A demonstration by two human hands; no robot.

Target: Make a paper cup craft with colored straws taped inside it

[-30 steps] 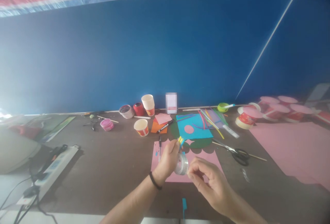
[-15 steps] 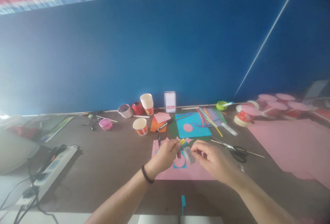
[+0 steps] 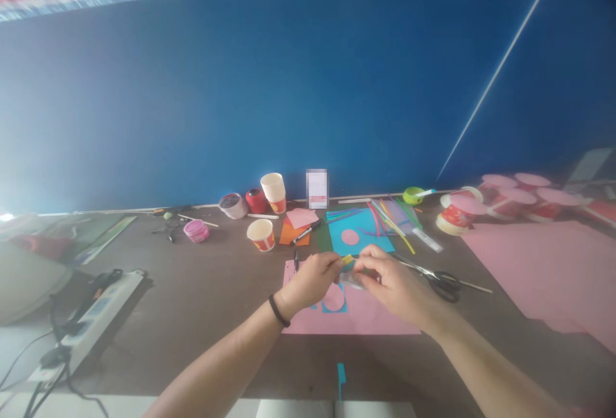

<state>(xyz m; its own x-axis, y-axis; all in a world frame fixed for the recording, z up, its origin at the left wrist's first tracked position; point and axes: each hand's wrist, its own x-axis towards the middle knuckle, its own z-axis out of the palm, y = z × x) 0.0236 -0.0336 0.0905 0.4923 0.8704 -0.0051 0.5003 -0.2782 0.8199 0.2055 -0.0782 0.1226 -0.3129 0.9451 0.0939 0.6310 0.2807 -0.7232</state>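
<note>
Over the pink paper sheet (image 3: 375,318), both my hands meet close together. My left hand (image 3: 315,278) pinches a small yellow-and-blue piece (image 3: 347,260), whose exact kind I cannot make out. The fingers of my right hand (image 3: 387,280) are closed at the edge of a small clear plastic packet (image 3: 352,282), which hangs between the hands. Fingers hide part of both things. Below them a pink paper circle (image 3: 333,298) lies on a blue square on the sheet. A pen (image 3: 296,260) lies by the sheet's upper left corner.
Scissors (image 3: 440,282) and a thin stick lie right of my hands. Behind are blue paper (image 3: 380,241), coloured strips, orange paper (image 3: 289,235) and paper cups (image 3: 260,236). Pink-topped cups (image 3: 459,216) stand at right; a power strip (image 3: 94,315) lies at left.
My hands have come closer together, the right one moving left and slightly up. The clear packet has swung from hanging down to lying more level, and the yellow piece has shifted right.
</note>
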